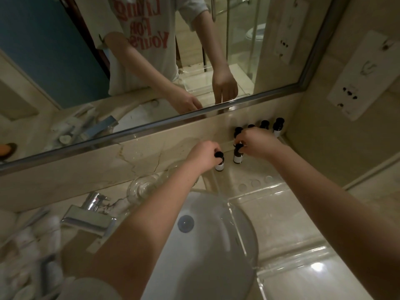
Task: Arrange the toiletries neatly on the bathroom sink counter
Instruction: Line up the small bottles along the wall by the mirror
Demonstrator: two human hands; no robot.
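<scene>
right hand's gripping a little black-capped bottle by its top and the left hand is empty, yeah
Not quite. In the head view the left hand is not empty: it grips a small black-capped bottle by its top as well. The right hand does grip the other bottle by its top.

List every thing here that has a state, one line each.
left bottle, upright, capped
right bottle, upright, capped
back-row bottles, upright, capped, along the wall
left hand, grips the left bottle at its cap
right hand, grips the right bottle at its cap
faucet, no water running
glass, looks empty
</scene>
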